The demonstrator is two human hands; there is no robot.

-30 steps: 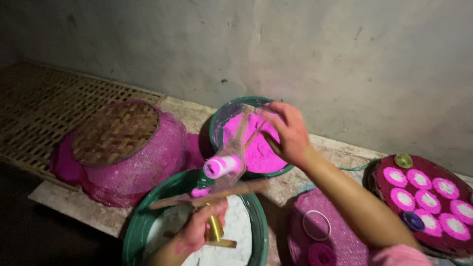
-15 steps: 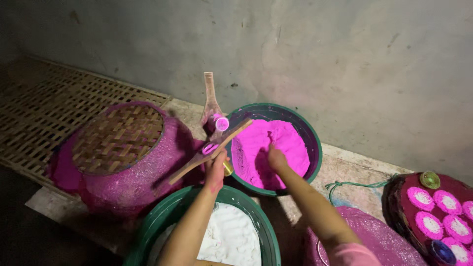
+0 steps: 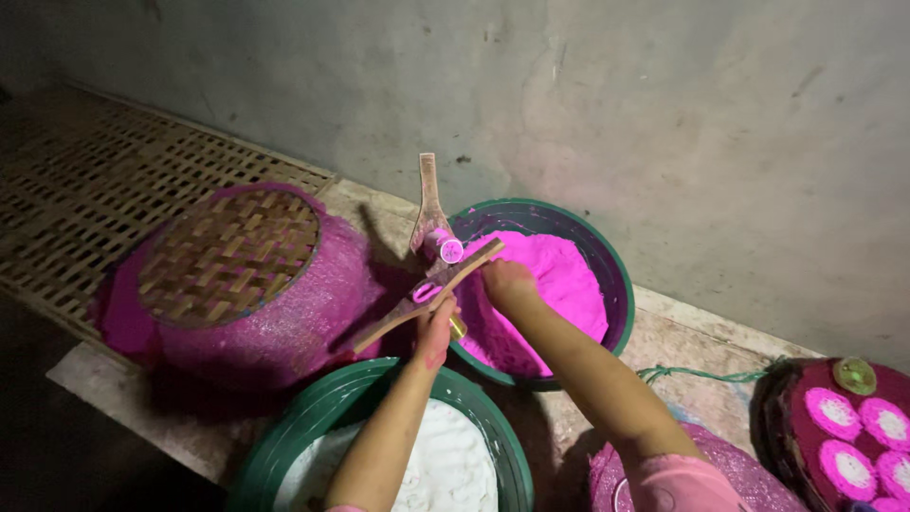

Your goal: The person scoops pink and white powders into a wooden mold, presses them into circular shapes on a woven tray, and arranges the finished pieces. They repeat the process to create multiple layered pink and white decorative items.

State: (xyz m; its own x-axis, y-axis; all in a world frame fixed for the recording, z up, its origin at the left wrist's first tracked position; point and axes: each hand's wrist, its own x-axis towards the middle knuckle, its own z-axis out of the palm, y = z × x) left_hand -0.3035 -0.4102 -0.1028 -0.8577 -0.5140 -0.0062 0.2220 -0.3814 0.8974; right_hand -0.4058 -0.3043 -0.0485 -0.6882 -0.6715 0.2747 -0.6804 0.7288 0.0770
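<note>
Whereas 1 second ago the wooden tool (image 3: 431, 284) hung over the white powder basin (image 3: 284, 446), the left hand (image 3: 434, 332) now grips it at the pink powder basin's (image 3: 607, 275) near rim, and the right hand (image 3: 507, 282) pinches its top end closed.

The floor (image 3: 682, 332) is a pale, dusty stone slab next to a grey wall, with a woven bamboo mat (image 3: 85, 199) lying on its left side. On the floor sit a green basin of pink powder (image 3: 569, 284), a green basin of white powder (image 3: 445, 474), and an upturned basket stained pink (image 3: 237, 275). At the right edge stands a dark round tray of pink-and-white discs (image 3: 844, 436), and a green string (image 3: 701, 374) lies on the slab.
</note>
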